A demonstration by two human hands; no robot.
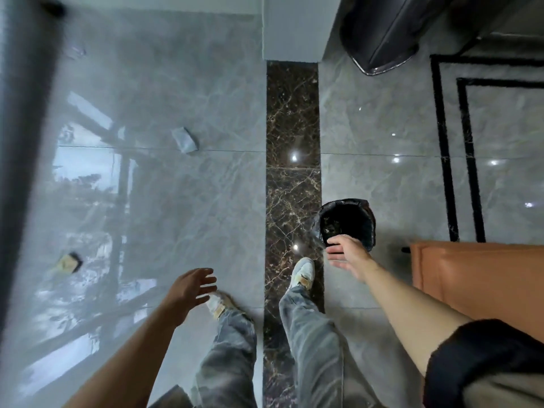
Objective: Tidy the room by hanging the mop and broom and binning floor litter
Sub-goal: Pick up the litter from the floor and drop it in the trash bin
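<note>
A small black bin [348,222] lined with a black bag stands on the grey tile floor, right of the dark marble strip. My right hand [346,254] hovers at its near rim, fingers spread, holding nothing. My left hand [192,285] hangs open over the floor near my left shoe. A crumpled pale wrapper [185,139] lies on the floor ahead to the left. A small tan and black scrap [69,262] lies at the left. Another faint clear scrap [77,52] sits far back left. No mop or broom is in view.
An orange sofa arm [477,278] is close on the right. A dark chair base [382,36] stands at the back right, beside a white wall corner [294,28]. A dark blurred upright [26,113] runs down the left edge. Black inlay lines [447,148] mark the floor at right.
</note>
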